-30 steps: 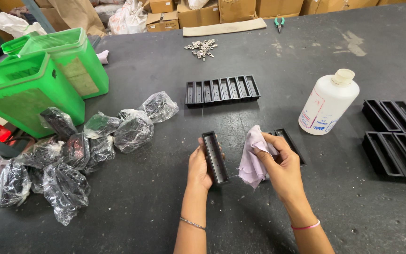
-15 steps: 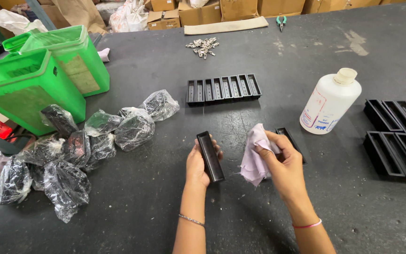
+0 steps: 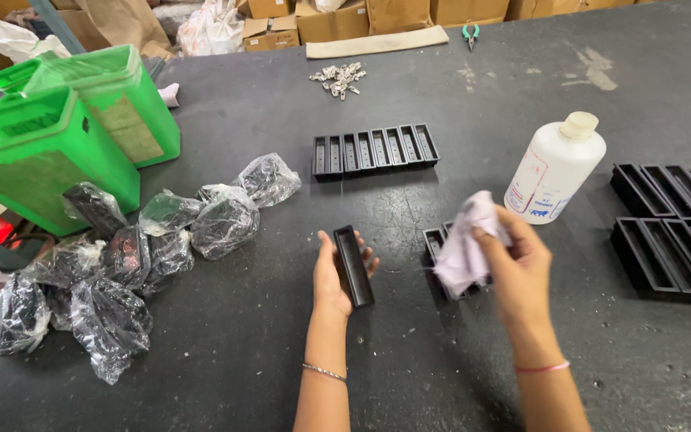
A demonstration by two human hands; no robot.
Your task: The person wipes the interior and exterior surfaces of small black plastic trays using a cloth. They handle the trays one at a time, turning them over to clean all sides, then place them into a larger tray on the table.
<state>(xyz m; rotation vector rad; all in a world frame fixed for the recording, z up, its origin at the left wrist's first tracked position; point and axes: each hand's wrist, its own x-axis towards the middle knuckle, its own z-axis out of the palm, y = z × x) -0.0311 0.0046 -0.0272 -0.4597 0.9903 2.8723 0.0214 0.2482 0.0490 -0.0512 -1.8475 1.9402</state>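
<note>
My left hand point(image 3: 331, 276) holds a narrow black rectangular tray piece point(image 3: 353, 266) upright on its long edge, open side facing right. My right hand point(image 3: 517, 268) grips a crumpled pale lilac cloth point(image 3: 465, 244), held a little to the right of the black piece and apart from it. Under the cloth, partly hidden, two more black pieces point(image 3: 435, 244) lie on the dark table point(image 3: 409, 360). A white plastic bottle point(image 3: 555, 168) with a cream cap stands just beyond my right hand.
A row of several black pieces point(image 3: 373, 150) lies mid-table. More black trays point(image 3: 669, 220) sit at the right edge. Clear bags of black parts point(image 3: 129, 256) pile at left beside green bins point(image 3: 49, 136). Metal bits point(image 3: 337, 78), pliers point(image 3: 470, 34) and cardboard boxes point(image 3: 337, 20) lie beyond.
My right hand with the cloth has drawn away to the right from the black piece. My left hand keeps the piece in nearly the same place.
</note>
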